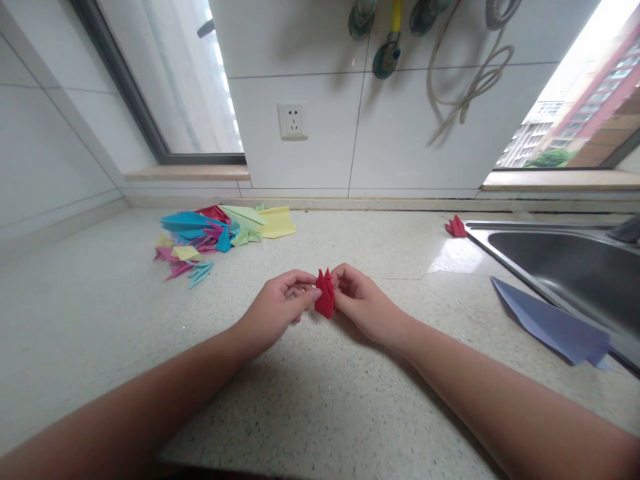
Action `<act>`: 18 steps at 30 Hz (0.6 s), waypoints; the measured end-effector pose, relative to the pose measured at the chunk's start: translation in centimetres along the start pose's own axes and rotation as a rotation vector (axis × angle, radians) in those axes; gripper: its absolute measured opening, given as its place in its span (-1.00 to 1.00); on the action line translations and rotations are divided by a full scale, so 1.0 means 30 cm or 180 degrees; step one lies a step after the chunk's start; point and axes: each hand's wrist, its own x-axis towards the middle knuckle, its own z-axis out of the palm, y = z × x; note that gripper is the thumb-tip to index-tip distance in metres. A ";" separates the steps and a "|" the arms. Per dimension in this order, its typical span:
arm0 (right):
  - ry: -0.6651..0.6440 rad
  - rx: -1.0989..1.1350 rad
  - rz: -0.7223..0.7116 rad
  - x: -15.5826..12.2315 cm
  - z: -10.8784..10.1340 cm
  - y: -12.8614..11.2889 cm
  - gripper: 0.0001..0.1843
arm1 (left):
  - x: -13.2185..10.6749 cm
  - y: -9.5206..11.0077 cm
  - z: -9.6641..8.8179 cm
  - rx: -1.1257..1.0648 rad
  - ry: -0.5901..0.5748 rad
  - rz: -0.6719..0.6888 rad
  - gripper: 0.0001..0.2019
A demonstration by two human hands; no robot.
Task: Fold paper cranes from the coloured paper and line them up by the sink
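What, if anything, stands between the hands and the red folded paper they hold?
Nothing visible does: the left hand and right hand both hold the red folded paper directly. The colourful paper pile lies apart, farther back.

Left hand [275,305], right hand [367,303] bare; fingers [299,275] slim; forearms [167,385] bare, tapering to wrists [239,339].

A speckled pale desk [90,293] runs along a wall [310,163] of white tiles with thin dark seams. The wall bears a socket [293,122] and, higher and to the right, a yellow pipe [397,17] and a looped cord [464,113]. The left window [175,80] is dark-framed and hazy; the right window [560,127] shows buildings [595,100] and greenery [553,158]. Daylight glares on the desk beside a steel sink [483,234].
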 end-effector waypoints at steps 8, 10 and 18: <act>0.0144 0.0151 0.0196 -0.007 -0.009 -0.017 -0.77 | 0.002 0.010 0.002 0.0015 0.0109 -0.0074 -0.64; 0.0113 0.0105 0.0146 -0.008 -0.008 -0.020 -0.69 | 0.001 0.011 0.003 0.0025 0.0122 -0.0090 -0.64; 0.0073 -0.0434 0.0055 -0.005 -0.004 -0.025 -0.78 | 0.000 0.014 0.003 -0.0136 0.0137 -0.0014 -0.59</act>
